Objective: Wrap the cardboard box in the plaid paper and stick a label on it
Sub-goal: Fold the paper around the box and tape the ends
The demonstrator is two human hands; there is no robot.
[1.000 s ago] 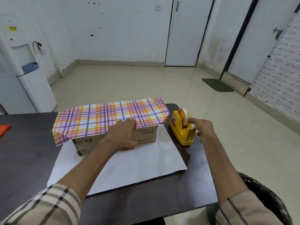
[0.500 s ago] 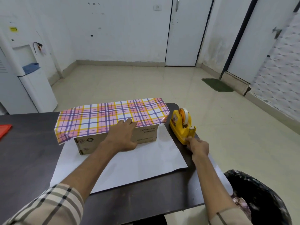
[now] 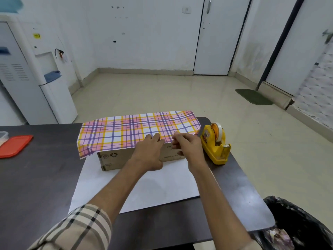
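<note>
The left hand (image 3: 149, 152) and right hand (image 3: 189, 147) cover much of the cardboard box (image 3: 115, 157) front; the print showing beside them is too small to read. The plaid paper (image 3: 126, 130) hides the box top. Whether the right fingers pinch anything cannot be told. Far left of the grip, a red lid (image 3: 12, 146) runs off frame, and below right a black bin bag (image 3: 302, 222) is cut off.

The room is lit brightly and evenly by diffuse light. Only a faint, soft shadow is cast beside the left forearm (image 3: 115, 193) onto the white underside of the plaid wrapping paper (image 3: 162, 193). A pale sheen is spread over the right part of the dark brown laminate table (image 3: 241, 186). Straight lines are bent by the wide lens: the tall white water dispenser (image 3: 45, 91) and the black vertical door frame (image 3: 281, 42) are tilted. The far right edge is smeared, and the right hand (image 3: 187, 148) is slightly softened.
</note>
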